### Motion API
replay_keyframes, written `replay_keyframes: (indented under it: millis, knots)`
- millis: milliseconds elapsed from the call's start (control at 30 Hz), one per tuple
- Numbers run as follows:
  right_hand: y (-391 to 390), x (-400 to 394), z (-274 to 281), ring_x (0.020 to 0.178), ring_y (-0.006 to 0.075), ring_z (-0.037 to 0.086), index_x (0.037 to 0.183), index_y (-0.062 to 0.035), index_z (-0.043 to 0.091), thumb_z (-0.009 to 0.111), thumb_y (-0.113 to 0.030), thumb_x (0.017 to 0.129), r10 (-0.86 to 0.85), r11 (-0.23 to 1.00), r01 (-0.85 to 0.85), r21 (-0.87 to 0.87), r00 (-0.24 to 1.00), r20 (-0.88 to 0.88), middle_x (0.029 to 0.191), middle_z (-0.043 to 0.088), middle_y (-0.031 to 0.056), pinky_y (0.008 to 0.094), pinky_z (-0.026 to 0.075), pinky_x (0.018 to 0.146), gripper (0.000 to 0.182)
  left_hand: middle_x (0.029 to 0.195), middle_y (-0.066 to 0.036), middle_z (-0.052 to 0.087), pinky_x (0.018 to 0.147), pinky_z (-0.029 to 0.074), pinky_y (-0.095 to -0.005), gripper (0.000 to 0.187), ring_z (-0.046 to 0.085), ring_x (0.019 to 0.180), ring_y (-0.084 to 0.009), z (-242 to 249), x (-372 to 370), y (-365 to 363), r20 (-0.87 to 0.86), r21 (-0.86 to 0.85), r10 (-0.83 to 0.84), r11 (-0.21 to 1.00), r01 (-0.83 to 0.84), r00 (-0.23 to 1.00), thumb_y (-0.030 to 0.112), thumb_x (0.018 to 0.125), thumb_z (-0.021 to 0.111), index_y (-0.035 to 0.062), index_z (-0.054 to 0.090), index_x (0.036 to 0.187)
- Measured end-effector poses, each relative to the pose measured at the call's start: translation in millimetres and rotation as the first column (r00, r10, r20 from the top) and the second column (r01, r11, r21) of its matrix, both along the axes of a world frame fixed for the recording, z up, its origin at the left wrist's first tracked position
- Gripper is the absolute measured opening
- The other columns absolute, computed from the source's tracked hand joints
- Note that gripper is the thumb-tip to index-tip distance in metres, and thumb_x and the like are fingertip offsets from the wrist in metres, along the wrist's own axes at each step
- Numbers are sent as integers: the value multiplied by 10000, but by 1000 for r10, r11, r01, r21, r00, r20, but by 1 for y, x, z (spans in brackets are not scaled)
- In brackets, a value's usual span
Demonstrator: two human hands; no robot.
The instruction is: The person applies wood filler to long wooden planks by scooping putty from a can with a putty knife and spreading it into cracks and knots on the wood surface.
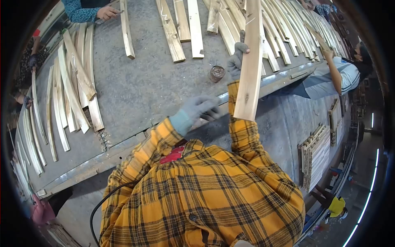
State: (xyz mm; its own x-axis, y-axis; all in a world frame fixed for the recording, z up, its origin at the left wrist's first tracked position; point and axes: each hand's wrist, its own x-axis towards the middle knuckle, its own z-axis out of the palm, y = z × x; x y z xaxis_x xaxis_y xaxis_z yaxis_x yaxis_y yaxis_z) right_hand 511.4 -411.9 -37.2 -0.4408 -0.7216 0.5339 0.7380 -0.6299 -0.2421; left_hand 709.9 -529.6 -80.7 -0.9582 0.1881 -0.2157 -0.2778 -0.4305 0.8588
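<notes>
Head view: right hand [238, 57], grey-gloved, grips a long pale wooden slat [251, 61] upright over the grey metal workbench [140, 90]. Left hand [199, 108], fingers curled on nothing, rests at the bench edge below the slat. Probably inspecting the slat; needs a steadier two-handed hold.

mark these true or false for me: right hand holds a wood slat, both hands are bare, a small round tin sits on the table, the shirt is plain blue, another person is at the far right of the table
1. The right hand holds a wood slat. True.
2. Both hands are bare. False: the right hand and the left hand wear grey gloves.
3. A small round tin sits on the table. True.
4. The shirt is plain blue. False: it is yellow and dark plaid.
5. Another person is at the far right of the table. True, leaning an arm over the slats there.
</notes>
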Motion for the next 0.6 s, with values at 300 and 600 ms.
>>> replay_keyframes:
  millis: [300,600]
  knots:
    - [-49,1,-14,492,62,326,1352,-23,364,405,-216,964,196,972,-220,-86,955,-225,868,495,31,184,311,460,435,1164,-226,540,867,536,-384,631,615,1001,-277,58,-5,26,-142,587,-146,784,202,979,112,772,687,-89,345,1262]
    - [2,61,-18,512,53,460,1243,-98,543,466,-211,963,-195,45,824,564,561,-804,746,558,-3,216,379,450,311,940,-165,591,593,590,-348,546,644,754,-242,21,47,-72,141,283,250,917,-281,958,-8,762,640,-38,362,1231]
